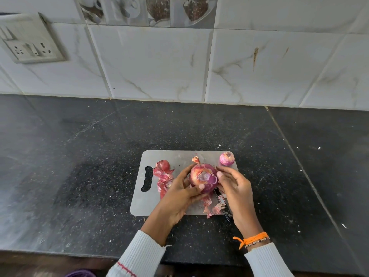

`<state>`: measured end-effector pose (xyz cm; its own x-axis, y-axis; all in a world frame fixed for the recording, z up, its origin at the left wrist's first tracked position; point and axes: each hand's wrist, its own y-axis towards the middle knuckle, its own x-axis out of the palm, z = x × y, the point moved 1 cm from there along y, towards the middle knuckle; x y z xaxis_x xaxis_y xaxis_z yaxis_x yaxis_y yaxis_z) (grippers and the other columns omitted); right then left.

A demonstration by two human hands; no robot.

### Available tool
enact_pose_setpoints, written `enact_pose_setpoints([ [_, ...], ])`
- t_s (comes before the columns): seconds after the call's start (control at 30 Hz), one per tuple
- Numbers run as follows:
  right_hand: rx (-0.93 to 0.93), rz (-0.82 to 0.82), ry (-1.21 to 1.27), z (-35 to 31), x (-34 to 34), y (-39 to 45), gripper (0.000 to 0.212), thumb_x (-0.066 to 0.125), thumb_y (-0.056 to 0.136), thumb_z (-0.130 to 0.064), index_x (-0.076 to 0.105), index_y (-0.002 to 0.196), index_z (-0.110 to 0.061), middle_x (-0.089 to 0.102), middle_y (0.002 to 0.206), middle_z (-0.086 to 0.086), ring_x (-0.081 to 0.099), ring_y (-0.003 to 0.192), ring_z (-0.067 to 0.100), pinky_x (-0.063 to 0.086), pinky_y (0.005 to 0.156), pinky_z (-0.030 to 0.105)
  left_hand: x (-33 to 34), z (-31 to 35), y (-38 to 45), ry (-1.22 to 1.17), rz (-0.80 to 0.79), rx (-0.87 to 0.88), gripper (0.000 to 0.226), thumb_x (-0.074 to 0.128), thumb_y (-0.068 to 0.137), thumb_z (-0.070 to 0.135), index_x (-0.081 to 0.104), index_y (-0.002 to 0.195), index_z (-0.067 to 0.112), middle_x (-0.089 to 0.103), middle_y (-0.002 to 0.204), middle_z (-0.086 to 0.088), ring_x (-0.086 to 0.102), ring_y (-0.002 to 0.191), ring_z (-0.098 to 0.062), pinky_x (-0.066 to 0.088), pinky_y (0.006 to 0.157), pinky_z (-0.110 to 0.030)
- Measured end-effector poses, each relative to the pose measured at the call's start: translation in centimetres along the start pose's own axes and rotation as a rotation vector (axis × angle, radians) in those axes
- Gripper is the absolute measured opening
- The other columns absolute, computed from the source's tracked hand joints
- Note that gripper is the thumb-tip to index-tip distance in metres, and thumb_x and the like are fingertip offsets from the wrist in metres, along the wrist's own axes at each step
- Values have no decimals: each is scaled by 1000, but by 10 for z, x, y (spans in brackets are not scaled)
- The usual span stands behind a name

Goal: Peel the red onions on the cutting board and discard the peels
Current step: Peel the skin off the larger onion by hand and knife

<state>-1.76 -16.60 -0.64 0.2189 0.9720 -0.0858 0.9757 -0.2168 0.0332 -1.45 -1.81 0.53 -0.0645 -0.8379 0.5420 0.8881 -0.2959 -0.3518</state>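
A large red onion (203, 177) is held above the grey cutting board (179, 156), its cut end facing me and a strip of dry skin sticking up at its top. My left hand (179, 194) grips it from the left and below. My right hand (232, 184) touches its right side with the fingertips. A small peeled onion (227, 158) sits at the board's far right corner. Another red onion with loose skin (164, 165) lies at the left, beside a pile of peels (164, 179). More peels (214, 209) lie near the board's front edge.
A knife (223, 204) with a dark handle lies on the board under my right hand, partly hidden. The board rests on a black speckled counter (79, 166) against a tiled wall. A socket plate (30, 43) is on the wall at the upper left.
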Motion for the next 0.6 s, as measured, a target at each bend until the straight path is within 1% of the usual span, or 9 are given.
enact_pose_setpoints([
  [0.07,-44,-57,-79,-2,-1,-1,22,66,85,-16,64,102,-29,68,103,-11,64,97,1,53,81,19,0,-1,0,22,11,11,61,57,80,-15,45,131,15,55,116,-12,64,97,-23,55,83,-36],
  [0.13,-85,-62,-155,-5,-1,-2,26,70,81,-17,66,106,-22,68,100,-13,65,93,-3,53,77,15,-1,-2,2,49,47,32,60,60,78,-15,43,130,11,58,110,-9,64,97,-21,54,86,-36],
  [0.2,-128,-64,-223,-5,-1,-2,29,72,78,-19,68,107,-19,69,98,-10,66,90,0,54,76,16,-1,-3,4,82,92,48,59,64,76,-13,44,127,10,59,110,-11,63,99,-22,55,86,-35],
  [0.27,-152,-87,-278,-4,-2,-2,32,73,78,-19,67,109,-17,70,100,-7,67,90,3,55,78,18,-2,-4,4,108,124,60,57,66,75,-9,45,124,12,59,112,-12,63,99,-22,56,82,-31],
  [0.4,-182,-105,-291,-3,-5,-1,36,74,77,-15,67,112,-12,69,98,-5,67,88,0,56,74,18,-3,-3,3,198,127,100,57,71,73,-5,47,122,13,60,112,-10,63,101,-23,57,78,-28],
  [0.47,-198,-101,-296,-2,-7,-1,32,73,78,-12,67,109,-14,69,95,-6,66,86,-3,56,72,16,-3,-1,3,224,119,117,57,72,72,-5,49,120,13,62,110,-8,64,101,-22,57,76,-26],
  [0.53,-207,-81,-292,-1,-9,-1,26,69,81,-8,66,104,-21,71,92,-3,67,83,0,56,72,18,-3,1,3,261,110,135,58,74,68,-5,51,118,13,64,110,-8,64,100,-22,57,78,-26],
  [0.6,-215,-77,-297,-1,-13,0,27,68,81,-5,66,101,-22,71,89,-3,67,83,-1,56,72,16,-3,1,4,295,101,141,59,77,65,-2,53,117,14,65,110,-8,65,100,-21,56,80,-28],
])
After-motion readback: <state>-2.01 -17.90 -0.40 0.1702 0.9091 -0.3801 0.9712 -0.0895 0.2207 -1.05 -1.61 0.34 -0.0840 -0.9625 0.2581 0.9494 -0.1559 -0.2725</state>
